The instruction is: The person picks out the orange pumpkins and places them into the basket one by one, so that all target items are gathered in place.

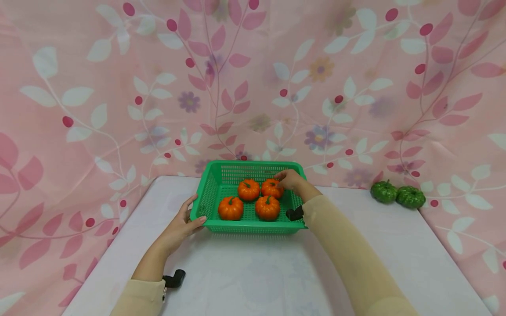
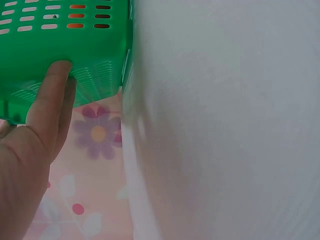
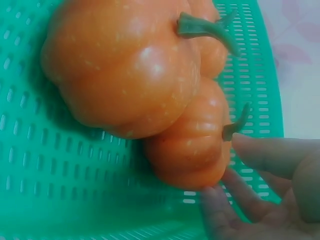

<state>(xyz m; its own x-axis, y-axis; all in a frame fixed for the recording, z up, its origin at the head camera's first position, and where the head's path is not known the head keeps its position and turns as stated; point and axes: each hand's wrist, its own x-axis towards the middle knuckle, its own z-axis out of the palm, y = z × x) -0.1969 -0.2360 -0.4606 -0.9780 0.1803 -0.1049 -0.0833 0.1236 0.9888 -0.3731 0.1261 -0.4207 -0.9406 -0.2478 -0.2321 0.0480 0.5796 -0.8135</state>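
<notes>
Several small orange pumpkins with green stems sit in a green plastic basket (image 1: 253, 224). My left hand (image 1: 182, 226) holds the basket's near left corner, thumb over the rim; in the left wrist view its fingers (image 2: 50, 105) lie against the outer wall. My right hand (image 1: 291, 181) reaches in over the far right pumpkin (image 1: 270, 188). In the right wrist view the thumb is by this pumpkin's (image 3: 192, 145) stem, with the other fingertips at its lower edge, spread rather than wrapped round it. A larger-looking pumpkin (image 3: 125, 70) in that view lies closer to the camera.
Two green pumpkins, one on the left (image 1: 384, 192) and one on the right (image 1: 411, 197), stand at the far right of the white-covered table (image 1: 253, 272). A pink floral curtain (image 1: 253, 87) hangs right behind the basket and along the sides.
</notes>
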